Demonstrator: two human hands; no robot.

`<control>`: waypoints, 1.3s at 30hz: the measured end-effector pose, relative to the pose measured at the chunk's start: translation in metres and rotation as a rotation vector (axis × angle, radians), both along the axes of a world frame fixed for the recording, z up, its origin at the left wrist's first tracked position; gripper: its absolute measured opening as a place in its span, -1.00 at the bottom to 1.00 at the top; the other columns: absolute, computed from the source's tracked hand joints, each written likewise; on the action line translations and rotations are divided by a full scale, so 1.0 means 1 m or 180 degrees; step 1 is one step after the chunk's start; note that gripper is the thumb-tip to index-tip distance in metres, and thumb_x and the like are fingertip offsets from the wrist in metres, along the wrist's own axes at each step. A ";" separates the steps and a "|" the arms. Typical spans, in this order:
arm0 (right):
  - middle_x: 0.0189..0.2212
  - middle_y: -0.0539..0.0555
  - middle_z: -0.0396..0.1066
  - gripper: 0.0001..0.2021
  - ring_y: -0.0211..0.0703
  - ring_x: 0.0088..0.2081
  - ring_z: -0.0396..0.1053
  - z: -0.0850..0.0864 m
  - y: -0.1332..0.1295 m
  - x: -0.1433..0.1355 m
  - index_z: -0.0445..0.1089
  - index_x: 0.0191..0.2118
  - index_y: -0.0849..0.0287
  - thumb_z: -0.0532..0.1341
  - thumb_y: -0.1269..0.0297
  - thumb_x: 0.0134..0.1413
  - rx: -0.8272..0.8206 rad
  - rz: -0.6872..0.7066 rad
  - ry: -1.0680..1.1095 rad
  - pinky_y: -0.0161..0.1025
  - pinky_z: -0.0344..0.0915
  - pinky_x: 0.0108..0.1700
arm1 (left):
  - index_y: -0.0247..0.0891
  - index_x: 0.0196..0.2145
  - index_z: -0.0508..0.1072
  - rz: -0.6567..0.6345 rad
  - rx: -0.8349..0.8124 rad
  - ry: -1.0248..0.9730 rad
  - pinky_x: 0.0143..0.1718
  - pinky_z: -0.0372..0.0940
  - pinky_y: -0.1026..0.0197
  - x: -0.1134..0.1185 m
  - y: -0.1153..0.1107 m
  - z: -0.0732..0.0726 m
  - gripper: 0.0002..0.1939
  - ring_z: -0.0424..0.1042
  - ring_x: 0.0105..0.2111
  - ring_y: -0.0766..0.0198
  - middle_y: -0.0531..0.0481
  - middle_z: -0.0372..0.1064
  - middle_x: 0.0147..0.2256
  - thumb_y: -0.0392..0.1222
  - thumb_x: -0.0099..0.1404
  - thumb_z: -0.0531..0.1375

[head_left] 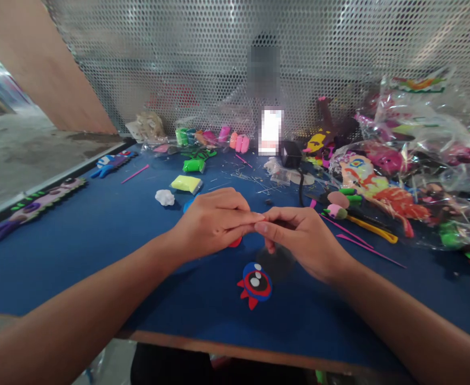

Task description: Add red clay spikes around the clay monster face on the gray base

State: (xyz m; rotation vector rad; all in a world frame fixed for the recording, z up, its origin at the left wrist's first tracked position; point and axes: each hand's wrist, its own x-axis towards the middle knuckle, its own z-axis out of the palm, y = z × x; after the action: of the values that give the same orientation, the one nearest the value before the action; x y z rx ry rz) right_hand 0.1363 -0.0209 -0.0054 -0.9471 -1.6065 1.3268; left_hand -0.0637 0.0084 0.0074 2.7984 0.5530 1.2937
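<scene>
My left hand [215,220] and my right hand [293,232] meet at the fingertips above the blue tabletop. Both are closed in a pinch, and whatever sits between the fingertips is too small or hidden to make out. Just below them lies a clay figure [257,282] with a blue and red round body, a big dark eye with white dots and red spikes. A red clay piece [235,242] shows partly under my left hand. Behind that hand a bit of blue clay [190,202] peeks out, mostly covered.
A white clay lump [164,197], a yellow clay packet [186,184] and a green clay packet [193,166] lie beyond my left hand. Pink modelling tools [355,235] are at right, near plastic-bagged clay figures [379,182]. A lit phone [272,132] stands against the perforated metal panel [178,48].
</scene>
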 end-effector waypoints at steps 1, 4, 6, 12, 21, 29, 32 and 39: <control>-0.58 -0.07 0.34 -0.88 -0.35 -0.55 0.26 0.000 0.000 0.000 0.46 -0.38 0.19 0.31 0.24 0.04 0.0032 -0.0004 -0.0016 -0.34 0.19 -0.47 | -0.23 -0.22 0.56 -0.0008 0.0001 0.0024 -0.32 0.34 0.26 0.000 0.001 0.000 -0.87 0.38 -0.38 0.34 -0.03 0.45 -0.39 -0.26 0.28 0.22; -0.58 -0.06 0.34 -0.89 -0.33 -0.54 0.28 0.000 0.000 0.001 0.44 -0.38 0.19 0.29 0.25 0.06 0.0104 -0.0024 -0.0009 -0.33 0.20 -0.46 | -0.27 -0.16 0.54 -0.0041 0.0004 0.0036 -0.30 0.36 0.24 0.000 0.002 -0.002 -0.81 0.40 -0.35 0.32 -0.06 0.45 -0.36 -0.23 0.25 0.25; -0.58 -0.06 0.34 -0.89 -0.32 -0.54 0.28 -0.001 0.000 0.001 0.44 -0.37 0.19 0.29 0.26 0.07 0.0083 -0.0012 0.0016 -0.33 0.21 -0.46 | -0.26 -0.15 0.53 -0.0087 -0.0010 0.0030 -0.29 0.37 0.24 0.000 0.003 -0.003 -0.79 0.40 -0.35 0.32 -0.05 0.45 -0.36 -0.21 0.25 0.26; -0.58 -0.06 0.32 -0.88 -0.34 -0.54 0.24 -0.002 0.002 0.003 0.46 -0.41 0.18 0.30 0.26 0.07 -0.0208 0.0229 0.0200 -0.34 0.18 -0.47 | -0.27 -0.20 0.56 -0.0076 -0.0082 -0.0053 -0.32 0.36 0.26 0.000 0.001 0.000 -0.83 0.41 -0.37 0.33 -0.05 0.44 -0.39 -0.24 0.23 0.28; -0.60 -0.07 0.32 -0.88 -0.35 -0.55 0.23 -0.004 0.003 0.006 0.48 -0.41 0.16 0.32 0.24 0.05 -0.0353 0.0159 0.0317 -0.36 0.15 -0.48 | -0.27 -0.17 0.56 -0.0042 -0.0478 -0.0008 -0.32 0.36 0.30 0.001 -0.001 0.003 -0.81 0.43 -0.36 0.35 -0.05 0.45 -0.36 -0.27 0.23 0.27; -0.59 -0.04 0.29 -0.70 -0.31 -0.54 0.23 -0.005 0.005 0.005 0.42 -0.44 0.19 0.17 0.10 0.19 -0.0260 0.0228 0.0169 -0.32 0.17 -0.49 | -0.21 -0.19 0.57 0.0032 -0.0463 -0.0067 -0.33 0.36 0.30 -0.001 -0.001 0.001 -0.83 0.43 -0.37 0.35 -0.02 0.47 -0.37 -0.27 0.24 0.26; -0.51 0.02 0.34 -0.69 -0.24 -0.48 0.26 -0.001 0.005 0.010 0.45 -0.35 0.19 0.09 0.10 0.25 0.0586 0.0016 -0.0718 -0.26 0.20 -0.43 | -0.20 -0.22 0.58 0.0082 -0.0375 -0.0194 -0.34 0.36 0.31 -0.003 0.001 0.007 -0.85 0.44 -0.38 0.36 0.00 0.48 -0.37 -0.26 0.23 0.28; 0.06 0.14 0.27 -0.42 0.02 0.11 0.14 0.004 -0.008 0.018 0.39 0.07 0.01 0.05 0.68 -0.02 0.2304 0.1119 -0.2676 0.05 0.09 0.08 | -0.11 -0.24 0.58 0.0540 -0.0392 -0.0244 -0.31 0.37 0.32 -0.019 -0.038 0.015 -0.87 0.45 -0.39 0.38 0.07 0.50 -0.37 -0.23 0.21 0.30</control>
State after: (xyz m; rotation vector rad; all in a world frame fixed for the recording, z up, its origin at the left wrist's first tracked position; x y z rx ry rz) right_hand 0.1538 -0.0287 -0.0013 -0.8031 -2.7296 0.4106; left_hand -0.0831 -0.0295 0.0222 2.6392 0.8509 1.3374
